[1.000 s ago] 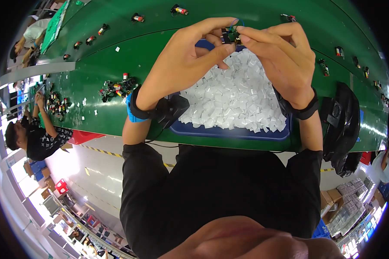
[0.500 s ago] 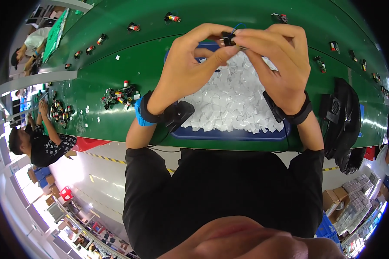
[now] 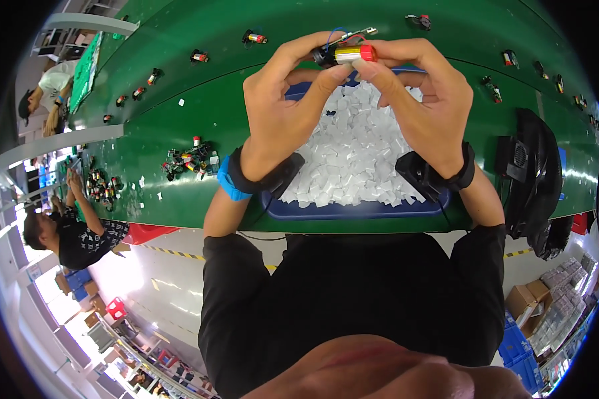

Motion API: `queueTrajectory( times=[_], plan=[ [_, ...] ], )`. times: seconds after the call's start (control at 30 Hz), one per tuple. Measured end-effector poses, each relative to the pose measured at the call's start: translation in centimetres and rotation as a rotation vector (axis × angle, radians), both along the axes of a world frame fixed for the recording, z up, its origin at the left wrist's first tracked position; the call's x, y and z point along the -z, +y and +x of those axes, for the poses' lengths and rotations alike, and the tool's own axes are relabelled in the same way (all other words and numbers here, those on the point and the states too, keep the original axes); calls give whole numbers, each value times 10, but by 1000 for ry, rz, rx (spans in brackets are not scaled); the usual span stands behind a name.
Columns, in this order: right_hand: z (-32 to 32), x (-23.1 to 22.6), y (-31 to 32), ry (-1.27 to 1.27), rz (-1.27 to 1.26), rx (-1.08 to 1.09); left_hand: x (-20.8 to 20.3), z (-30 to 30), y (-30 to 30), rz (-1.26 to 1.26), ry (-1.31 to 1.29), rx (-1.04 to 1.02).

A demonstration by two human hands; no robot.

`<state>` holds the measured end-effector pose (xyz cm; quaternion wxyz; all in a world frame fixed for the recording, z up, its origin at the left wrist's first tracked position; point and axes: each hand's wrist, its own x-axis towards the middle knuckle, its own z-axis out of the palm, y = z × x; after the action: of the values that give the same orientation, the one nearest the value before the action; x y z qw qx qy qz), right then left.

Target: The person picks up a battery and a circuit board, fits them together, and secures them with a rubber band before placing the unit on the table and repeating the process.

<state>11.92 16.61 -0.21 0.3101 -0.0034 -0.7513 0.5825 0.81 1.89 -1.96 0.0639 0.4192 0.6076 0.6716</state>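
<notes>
Above the far part of a blue tray (image 3: 359, 212), both hands hold a small battery assembly. Its yellow-and-red cylindrical battery (image 3: 350, 54) lies nearly level, joined to a black round end piece (image 3: 324, 56). Thin blue and red wires and a narrow metal-tipped strip (image 3: 361, 32) run along its far side. My left hand (image 3: 279, 100) is closed on the black end, thumb on the near side. My right hand (image 3: 434, 100) pinches the red end between thumb and fingers. Many small white paper-like pieces (image 3: 353, 153) fill the tray below.
A pile of similar battery assemblies (image 3: 190, 159) lies left of the tray on the green table (image 3: 199, 120); several more stand spaced along the far side. A black bag (image 3: 536, 176) lies at the right. At the far left, a co-worker (image 3: 80, 233) works beside another pile (image 3: 101, 187).
The assembly has been turned in my fingers, so the yellow-and-red battery now shows where mainly the black part was visible. My right hand has shifted to the red end.
</notes>
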Motion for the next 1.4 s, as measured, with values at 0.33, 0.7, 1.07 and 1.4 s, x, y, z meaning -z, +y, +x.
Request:
queueTrajectory(
  times=[0.33,0.7,1.07,1.4],
  plan=[
    [6,-6,-5,-32,-368,-126,8,4,7,61,481,-210],
    [5,-7,-10,22,-521,-123,-2,2,8,126,577,-250],
    [-9,-7,27,288,547,-45,-28,5,-4,-6,-422,224],
    [-19,7,28,-38,297,-108,-6,-26,-4,-373,-429,285]
  ],
)
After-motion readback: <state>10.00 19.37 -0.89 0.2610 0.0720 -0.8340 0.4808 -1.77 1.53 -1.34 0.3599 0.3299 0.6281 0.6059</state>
